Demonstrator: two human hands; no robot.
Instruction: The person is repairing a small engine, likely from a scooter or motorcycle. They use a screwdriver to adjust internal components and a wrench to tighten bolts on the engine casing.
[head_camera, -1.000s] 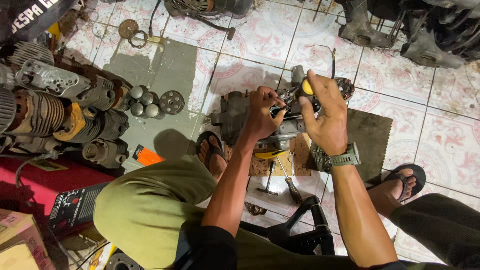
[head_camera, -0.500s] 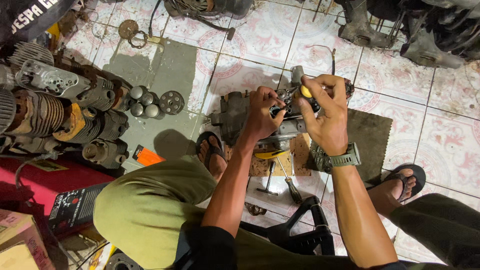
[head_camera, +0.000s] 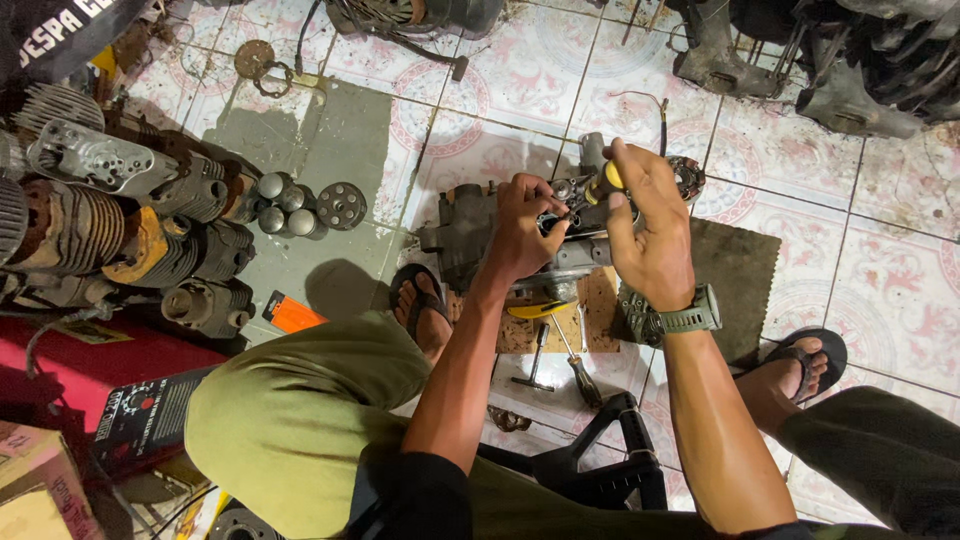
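Both arms reach down: left hand (head_camera: 522, 228) grips the engine (head_camera: 470, 230), right hand (head_camera: 648, 225) clasps a screwdriver (head_camera: 597, 185).

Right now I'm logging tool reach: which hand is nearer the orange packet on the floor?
Left. The left hand rests on the engine block, on the side toward the orange packet. The right hand, holding a yellow-handled tool, is farther off beyond it.

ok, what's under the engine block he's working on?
A wooden board shows under the engine block, with a dark mat to its right on the tiled floor. The block and both hands cover the rest.
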